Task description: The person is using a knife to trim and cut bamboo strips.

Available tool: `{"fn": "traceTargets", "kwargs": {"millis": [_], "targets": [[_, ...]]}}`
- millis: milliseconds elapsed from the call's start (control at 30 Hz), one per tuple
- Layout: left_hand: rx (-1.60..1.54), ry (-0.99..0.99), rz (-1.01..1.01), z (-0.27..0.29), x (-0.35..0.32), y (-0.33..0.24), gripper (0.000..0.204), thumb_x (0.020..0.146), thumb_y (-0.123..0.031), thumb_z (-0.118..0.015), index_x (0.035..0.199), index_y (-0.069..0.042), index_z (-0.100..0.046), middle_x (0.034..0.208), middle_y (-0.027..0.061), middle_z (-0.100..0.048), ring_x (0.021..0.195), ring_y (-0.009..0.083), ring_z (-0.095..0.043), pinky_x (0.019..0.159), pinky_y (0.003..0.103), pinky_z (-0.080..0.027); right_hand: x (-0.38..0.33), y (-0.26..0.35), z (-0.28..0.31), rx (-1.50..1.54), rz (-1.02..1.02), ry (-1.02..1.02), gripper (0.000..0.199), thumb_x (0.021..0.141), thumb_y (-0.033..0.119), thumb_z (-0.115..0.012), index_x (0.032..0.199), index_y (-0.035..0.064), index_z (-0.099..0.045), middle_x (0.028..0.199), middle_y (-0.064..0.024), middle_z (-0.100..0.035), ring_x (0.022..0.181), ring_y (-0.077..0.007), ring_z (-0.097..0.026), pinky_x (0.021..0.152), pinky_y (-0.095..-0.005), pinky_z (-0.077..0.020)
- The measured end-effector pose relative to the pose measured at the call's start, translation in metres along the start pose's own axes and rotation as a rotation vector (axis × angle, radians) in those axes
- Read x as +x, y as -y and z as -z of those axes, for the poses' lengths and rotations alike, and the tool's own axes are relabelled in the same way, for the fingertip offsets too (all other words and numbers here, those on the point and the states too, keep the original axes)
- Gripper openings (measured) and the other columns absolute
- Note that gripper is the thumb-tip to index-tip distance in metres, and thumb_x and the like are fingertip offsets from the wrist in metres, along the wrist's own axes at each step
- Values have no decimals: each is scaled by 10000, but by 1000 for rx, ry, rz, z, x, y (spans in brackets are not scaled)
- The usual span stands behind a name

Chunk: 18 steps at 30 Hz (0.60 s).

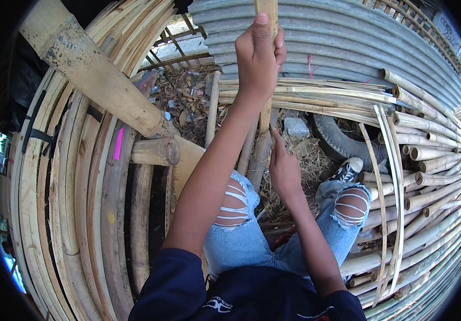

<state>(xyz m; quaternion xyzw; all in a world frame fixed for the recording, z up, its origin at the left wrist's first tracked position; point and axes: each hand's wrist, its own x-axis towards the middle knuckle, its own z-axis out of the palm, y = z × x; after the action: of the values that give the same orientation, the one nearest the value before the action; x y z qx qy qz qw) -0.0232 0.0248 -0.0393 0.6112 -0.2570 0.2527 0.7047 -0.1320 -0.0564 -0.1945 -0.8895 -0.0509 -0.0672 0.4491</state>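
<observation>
Tan bamboo strip; straight, near-vertical in left fingers; top cropped

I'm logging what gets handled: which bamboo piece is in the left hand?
The flat strip extending above and below the left hand. It alone is gripped there; the thin strips lie bundled beyond, and the poles lie stacked at right.

Navy shirt, ripped blue jeans

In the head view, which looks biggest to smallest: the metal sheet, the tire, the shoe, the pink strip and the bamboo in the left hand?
1. Metal sheet
2. Tire
3. Shoe
4. Pink strip

Unsure: the bamboo. It's nearer the camera, and the left hand covers part.
</observation>
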Motion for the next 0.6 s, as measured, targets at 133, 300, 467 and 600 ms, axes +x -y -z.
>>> {"fn": "traceTargets", "kwargs": {"millis": [133, 300, 467, 600], "targets": [[19, 16, 8, 2, 2, 0, 566, 899, -568, -235, 655, -75, -368, 421, -12, -285, 339, 59, -267, 327, 199, -220, 4, 0, 4, -26, 11, 64, 433, 896, 143, -400, 1320, 112, -316, 589, -242, -542, 553, -412, -550, 531, -498, -435], [11, 34, 5, -9, 0, -1, 573, 893, -580, -230, 661, -73, -364, 420, -13, -272, 339, 61, -262, 326, 204, -216, 2, 2, -2, -76, -8, 30, 457, 889, 143, -408, 1331, 110, -296, 566, -240, -538, 548, -409, -555, 525, -492, -445], [-25, 34, 69, 1, 0, -3, 588, 888, -585, -269, 640, -68, -398, 446, -22, -326, 374, 40, -308, 348, 191, -210, 7, 8, 1, -163, -39, 118, 480, 879, 139, -422, 1338, 119, -282, 550, -236, -532, 531, -400, -556, 509, -489, -445], [-49, 103, 92, -11, -1, -10, 598, 867, -621, -239, 648, -76, -353, 406, -16, -257, 328, 61, -241, 319, 203, -195, -1, -19, -16, -92, -25, 87, 467, 871, 126, -425, 1321, 89, -305, 588, -247, -543, 560, -407, -561, 528, -489, -445]]}}
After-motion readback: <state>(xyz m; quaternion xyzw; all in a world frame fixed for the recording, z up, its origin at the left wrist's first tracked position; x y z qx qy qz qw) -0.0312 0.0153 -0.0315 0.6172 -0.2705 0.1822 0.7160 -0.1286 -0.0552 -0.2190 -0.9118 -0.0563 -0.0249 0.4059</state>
